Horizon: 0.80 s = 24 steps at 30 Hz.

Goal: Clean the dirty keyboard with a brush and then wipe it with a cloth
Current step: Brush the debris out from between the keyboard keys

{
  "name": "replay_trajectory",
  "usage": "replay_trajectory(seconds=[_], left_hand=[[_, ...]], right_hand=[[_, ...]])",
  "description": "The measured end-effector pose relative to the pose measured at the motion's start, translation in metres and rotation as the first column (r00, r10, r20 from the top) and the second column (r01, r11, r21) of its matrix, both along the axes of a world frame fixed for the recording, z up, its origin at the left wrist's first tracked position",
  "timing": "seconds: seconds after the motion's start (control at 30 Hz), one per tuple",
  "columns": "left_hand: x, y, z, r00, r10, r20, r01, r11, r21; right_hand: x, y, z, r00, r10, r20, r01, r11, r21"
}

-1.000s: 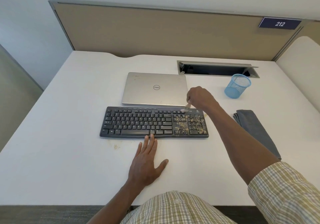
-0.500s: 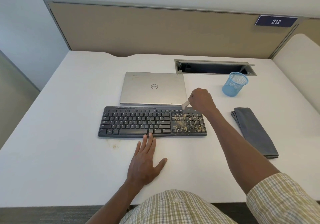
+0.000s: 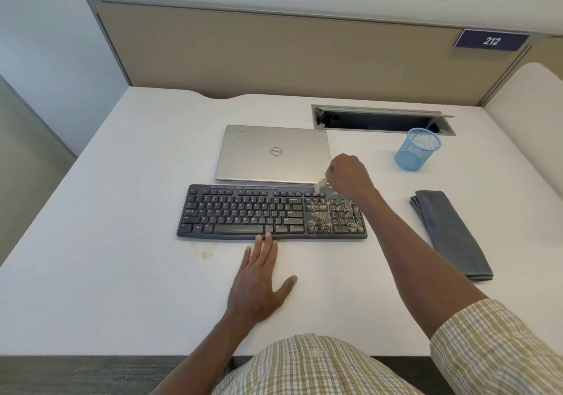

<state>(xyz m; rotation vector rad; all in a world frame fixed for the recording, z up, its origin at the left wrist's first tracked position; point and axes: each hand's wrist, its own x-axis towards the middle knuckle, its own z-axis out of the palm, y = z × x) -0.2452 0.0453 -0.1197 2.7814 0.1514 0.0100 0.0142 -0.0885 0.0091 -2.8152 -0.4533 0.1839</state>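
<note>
A black keyboard (image 3: 243, 211) lies across the middle of the white desk (image 3: 122, 272), its number pad on the right covered in tan crumbs. My right hand (image 3: 348, 176) grips a small white brush (image 3: 320, 185) whose tip touches the top edge of the keyboard above the number pad. My left hand (image 3: 259, 282) lies flat on the desk, fingers straight, fingertips touching the keyboard's front edge. A folded grey cloth (image 3: 451, 233) lies to the right of the keyboard.
A closed silver laptop (image 3: 271, 153) sits just behind the keyboard. A blue mesh cup (image 3: 417, 149) stands at the back right, in front of an open cable slot (image 3: 380, 120). A few crumbs (image 3: 205, 254) lie on the desk.
My right hand with the brush has shifted slightly back and left along the keyboard's top edge. My left hand has stayed put.
</note>
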Motion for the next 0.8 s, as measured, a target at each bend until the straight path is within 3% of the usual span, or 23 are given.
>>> replay_trajectory(seconds=[0.47, 0.7, 0.8], left_hand=[[-0.001, 0.000, 0.001, 1.000, -0.004, 0.002, 0.004, 1.000, -0.001], [0.000, 0.000, 0.001, 1.000, -0.005, -0.001, 0.005, 1.000, -0.009], [-0.001, 0.000, 0.001, 1.000, -0.002, 0.003, 0.002, 1.000, -0.014]], right_hand=[[-0.002, 0.008, 0.002, 0.999, 0.037, -0.033, -0.037, 0.999, 0.008], [-0.008, 0.019, 0.015, 0.967, 0.255, -0.003, -0.255, 0.967, 0.006], [-0.011, 0.011, 0.008, 0.959, 0.283, 0.015, -0.281, 0.957, -0.076]])
